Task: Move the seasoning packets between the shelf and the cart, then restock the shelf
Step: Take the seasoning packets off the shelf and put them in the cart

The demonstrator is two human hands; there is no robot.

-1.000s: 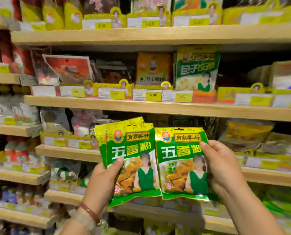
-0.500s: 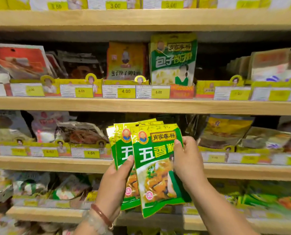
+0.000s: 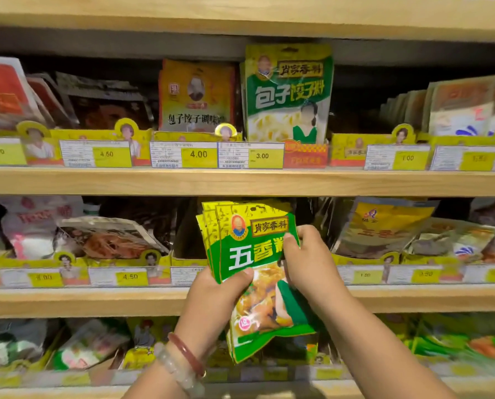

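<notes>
A stack of green and yellow seasoning packets stands upright in front of the middle wooden shelf. My left hand grips the stack from below on its left, thumb across the front packet. My right hand holds the stack's right edge, fingers curled over the packet face. The packets' tops reach up into a dark gap between display boxes on that shelf. The stack's lower right part is hidden behind my right hand.
Shelves above and below carry many other seasoning packets in yellow display boxes with price tags. A tall green packet stands on the upper shelf. Yellow pouches sit just right of the gap, red-brown ones left.
The two bunches of packets have been brought together into one stack. Both hands have carried it up and closer to the middle shelf, and the view has moved nearer.
</notes>
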